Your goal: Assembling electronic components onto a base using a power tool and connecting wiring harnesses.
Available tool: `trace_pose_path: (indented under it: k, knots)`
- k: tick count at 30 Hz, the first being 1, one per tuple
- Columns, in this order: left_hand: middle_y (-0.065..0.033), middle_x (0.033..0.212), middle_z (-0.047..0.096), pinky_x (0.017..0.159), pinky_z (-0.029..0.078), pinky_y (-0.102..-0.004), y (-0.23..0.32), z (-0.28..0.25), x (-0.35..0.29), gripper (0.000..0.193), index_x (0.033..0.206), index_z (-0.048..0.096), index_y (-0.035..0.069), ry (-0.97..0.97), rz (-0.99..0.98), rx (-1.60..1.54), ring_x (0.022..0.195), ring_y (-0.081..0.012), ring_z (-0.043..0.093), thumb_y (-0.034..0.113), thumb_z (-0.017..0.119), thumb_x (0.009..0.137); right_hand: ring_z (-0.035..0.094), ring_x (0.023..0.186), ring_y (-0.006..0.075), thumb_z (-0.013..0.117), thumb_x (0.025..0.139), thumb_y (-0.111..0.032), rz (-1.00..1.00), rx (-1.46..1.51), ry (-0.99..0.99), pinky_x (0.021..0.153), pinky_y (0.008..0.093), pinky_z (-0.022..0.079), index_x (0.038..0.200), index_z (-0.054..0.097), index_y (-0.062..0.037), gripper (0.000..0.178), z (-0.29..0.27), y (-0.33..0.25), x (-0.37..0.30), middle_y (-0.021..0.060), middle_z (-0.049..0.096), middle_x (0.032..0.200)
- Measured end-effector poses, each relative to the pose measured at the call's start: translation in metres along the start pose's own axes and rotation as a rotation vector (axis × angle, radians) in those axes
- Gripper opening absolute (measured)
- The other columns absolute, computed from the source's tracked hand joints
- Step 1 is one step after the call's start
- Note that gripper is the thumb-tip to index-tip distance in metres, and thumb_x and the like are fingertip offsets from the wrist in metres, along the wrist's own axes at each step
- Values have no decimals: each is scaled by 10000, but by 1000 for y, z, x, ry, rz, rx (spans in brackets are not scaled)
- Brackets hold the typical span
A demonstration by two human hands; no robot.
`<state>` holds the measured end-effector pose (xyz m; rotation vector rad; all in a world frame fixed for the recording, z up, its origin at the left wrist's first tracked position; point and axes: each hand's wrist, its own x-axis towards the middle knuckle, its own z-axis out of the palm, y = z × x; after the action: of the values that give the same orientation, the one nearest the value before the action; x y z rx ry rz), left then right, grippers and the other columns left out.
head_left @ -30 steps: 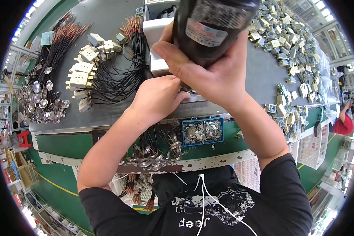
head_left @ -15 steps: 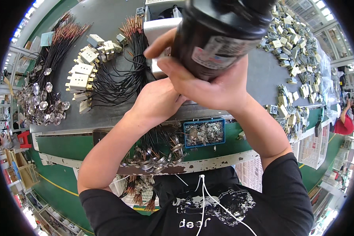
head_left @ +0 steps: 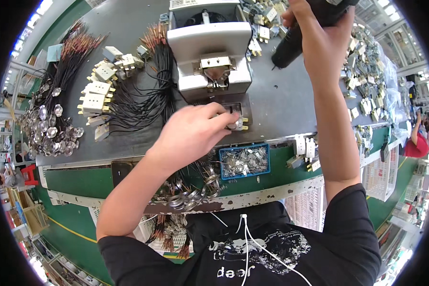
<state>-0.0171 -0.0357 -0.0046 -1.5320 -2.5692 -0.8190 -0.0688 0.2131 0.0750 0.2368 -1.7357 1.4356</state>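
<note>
My right hand (head_left: 326, 43) is wrapped round a black electric screwdriver (head_left: 291, 45), held over the bench to the right of a white machine (head_left: 209, 40); its narrow end points down and left. In front of that machine, my left hand (head_left: 193, 131) has thumb and fingers closed on a small terminal block (head_left: 237, 125) with brass tabs. The block sits at a dark fixture (head_left: 231, 106) on the bench, and the fingertips hide part of it. Just below lies a blue tray (head_left: 221, 164) of small metal pieces.
Black wire bundles (head_left: 163, 71) with copper-coloured ends and cream terminal blocks (head_left: 95, 101) lie left of the machine. Round metal parts (head_left: 47, 126) hang at far left. Many loose blocks (head_left: 367, 81) cover the right side. Several blocks (head_left: 304, 148) rest at the front edge.
The screwdriver has moved away from above the fixture, up and to the right, in my right hand. The machine and fixture now show. My left hand stays low, its fingers at the block.
</note>
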Motion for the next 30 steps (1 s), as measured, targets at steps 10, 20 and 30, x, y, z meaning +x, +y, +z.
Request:
trace_pose_path:
  k: [10,20,30]
  knots:
    - [-61,1112,681,774,494,-344,-12,-50,-11,355,1221,671,104,305,137,205,975,-212,662,62,725,872,578,1098,144,755,955,-206,168,514,-141,872,292,501,1610,254,-57,838,-20,17,5,108,548,1311]
    - [-122,1206,680,1013,464,-423,-75,-134,-67,271,1229,685,80,451,-537,785,1168,-314,617,213,667,993,651,1075,415,640,973,-216,124,-1125,-850,935,484,519,1307,620,-32,382,-78,89,-63,206,702,1163]
    - [-51,867,660,811,497,-401,-11,-41,-33,147,896,716,98,-96,-235,405,920,-244,638,180,787,798,683,926,297,789,846,-113,146,-835,-896,813,367,541,1201,650,-67,384,-103,38,-92,115,721,1089]
